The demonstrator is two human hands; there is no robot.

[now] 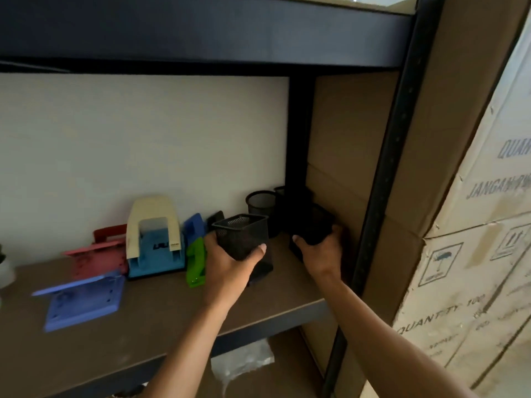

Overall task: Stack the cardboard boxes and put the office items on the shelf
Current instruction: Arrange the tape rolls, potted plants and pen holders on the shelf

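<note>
My left hand [230, 265] grips a black square mesh pen holder [242, 234] just above the brown shelf board [161, 314]. My right hand [323, 254] is closed on a second black mesh holder [314, 225] in the dark right corner of the shelf, next to the upright post. Behind them stands a round black mesh cup [261, 203], with another dark holder [280, 192] partly hidden at the back. Stacked cardboard boxes [474, 254] with printed text rise to the right of the shelf frame.
On the shelf's left lie a cream and blue hole punch [155, 234], a green stapler [195, 262], a blue stapler [194, 226], a red punch [97, 257] and a purple clip-like item [83, 300]. A dark upper shelf beam [201, 33] hangs overhead. A plastic bag [241, 360] lies below.
</note>
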